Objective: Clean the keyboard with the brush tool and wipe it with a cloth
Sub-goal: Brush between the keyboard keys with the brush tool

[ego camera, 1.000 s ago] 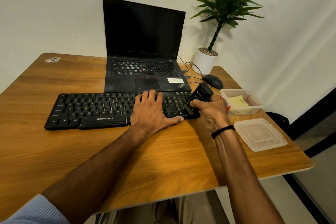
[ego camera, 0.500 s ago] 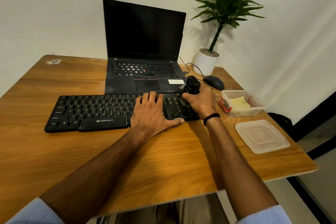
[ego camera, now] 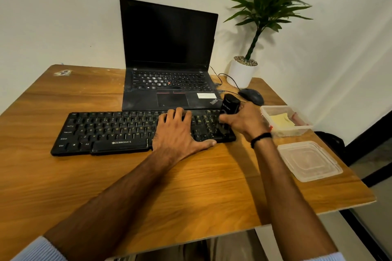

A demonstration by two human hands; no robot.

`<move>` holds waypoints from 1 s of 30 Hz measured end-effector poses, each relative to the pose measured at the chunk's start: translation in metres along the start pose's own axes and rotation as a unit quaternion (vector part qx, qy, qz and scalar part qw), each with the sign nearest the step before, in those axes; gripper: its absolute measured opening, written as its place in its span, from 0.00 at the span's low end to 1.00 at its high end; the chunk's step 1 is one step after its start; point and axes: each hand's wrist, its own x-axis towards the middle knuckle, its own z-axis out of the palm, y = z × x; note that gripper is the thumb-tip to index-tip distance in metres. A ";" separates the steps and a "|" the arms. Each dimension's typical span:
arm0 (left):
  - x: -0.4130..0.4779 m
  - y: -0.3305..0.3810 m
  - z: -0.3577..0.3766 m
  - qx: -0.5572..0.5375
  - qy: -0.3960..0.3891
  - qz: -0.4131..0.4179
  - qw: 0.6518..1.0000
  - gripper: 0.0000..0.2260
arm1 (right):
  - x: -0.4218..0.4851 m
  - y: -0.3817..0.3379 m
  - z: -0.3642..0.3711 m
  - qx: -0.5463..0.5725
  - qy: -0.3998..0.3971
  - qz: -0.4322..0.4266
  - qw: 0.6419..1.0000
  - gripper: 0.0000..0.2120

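Brush back over the right-hand keys, stroke in progress.

The right hand [ego camera: 244, 122], fingers wrapped round the black brush tool [ego camera: 230, 105], has swung from the near right corner up to the far right rows of the Zebronics keyboard [ego camera: 110, 131], so sweeping carries on. The left hand [ego camera: 180, 133] stays flat, fingers spread, pinning the board mid-desk (yellow cloth [ego camera: 281, 119] waits untouched in its tub [ego camera: 297, 131]).

Sitting on one tabletop [ego camera: 63, 176]: one keyboard [ego camera: 106, 131], one laptop [ego camera: 169, 70], one mouse [ego camera: 252, 95], one potted plant [ego camera: 241, 74] at one o'clock, one container [ego camera: 284, 131], one lid [ego camera: 309, 161], one brush tool [ego camera: 230, 105]; two hands working.
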 end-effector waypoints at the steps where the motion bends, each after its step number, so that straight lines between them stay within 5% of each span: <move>1: 0.000 0.000 0.000 0.000 0.000 0.000 1.000 0.57 | 0.005 -0.004 0.008 -0.006 0.024 -0.019 1.000 0.19; 5: 0.001 -0.001 -0.001 -0.003 -0.006 -0.004 1.000 0.57 | 0.020 -0.013 0.021 0.027 0.077 -0.031 0.996 0.18; 12: 0.001 -0.001 0.000 0.001 -0.004 -0.004 1.000 0.57 | 0.009 0.014 -0.013 0.066 -0.101 0.010 0.993 0.21; 17: 0.000 -0.001 0.000 -0.012 0.001 -0.005 1.000 0.56 | 0.005 -0.008 0.005 -0.043 0.085 -0.032 0.995 0.15; 21: 0.001 -0.001 0.000 -0.007 -0.001 -0.006 1.000 0.56 | -0.002 -0.010 0.019 -0.017 -0.015 -0.062 0.998 0.15; 25: 0.001 -0.001 0.001 -0.006 0.001 -0.005 1.000 0.56 | -0.001 -0.006 0.014 -0.027 0.082 -0.051 0.995 0.15; 28: 0.002 -0.001 0.001 -0.003 -0.004 -0.006 1.000 0.56 | -0.006 -0.007 0.014 0.009 -0.031 -0.050 0.998 0.16; 30: 0.001 -0.001 0.001 -0.002 -0.005 -0.006 1.000 0.56 | -0.008 -0.010 0.016 -0.014 0.013 -0.051 0.998 0.14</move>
